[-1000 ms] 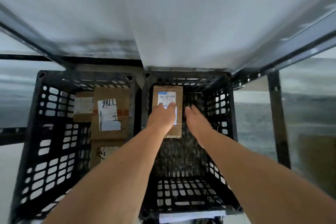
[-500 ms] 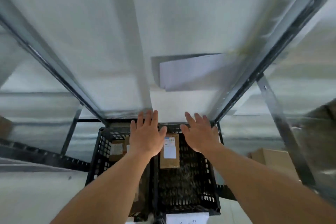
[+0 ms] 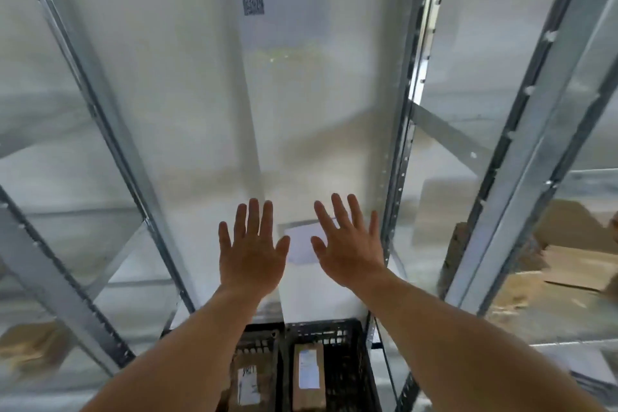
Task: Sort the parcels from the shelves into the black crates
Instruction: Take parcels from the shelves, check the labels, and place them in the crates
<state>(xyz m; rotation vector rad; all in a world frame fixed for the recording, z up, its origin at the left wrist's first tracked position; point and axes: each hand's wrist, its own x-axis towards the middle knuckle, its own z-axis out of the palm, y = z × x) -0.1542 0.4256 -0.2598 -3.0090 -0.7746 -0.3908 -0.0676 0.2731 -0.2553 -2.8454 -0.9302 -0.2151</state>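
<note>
My left hand (image 3: 250, 251) and my right hand (image 3: 347, 244) are raised side by side in front of the white shelf panel, fingers straight and spread, holding nothing. Between them shows a white parcel or label (image 3: 302, 242) on the shelf. Far below, at the bottom edge, stand two black crates: the left crate (image 3: 272, 339) holds a brown parcel (image 3: 247, 385) with a white label, the right crate (image 3: 351, 331) holds a brown cardboard parcel (image 3: 308, 378) with a white label.
Grey metal shelf uprights run on both sides, one at the left (image 3: 110, 130), one at the right (image 3: 404, 130) and a thicker one further right (image 3: 535, 130). Brown cardboard boxes (image 3: 575, 264) lie on the right-hand shelves. Printed code labels (image 3: 252, 2) sit high on the panel.
Both hands let go of the parcel in the right crate and rose out of it with fingers spread. The view tilted upward, so the crates dropped to the bottom edge.
</note>
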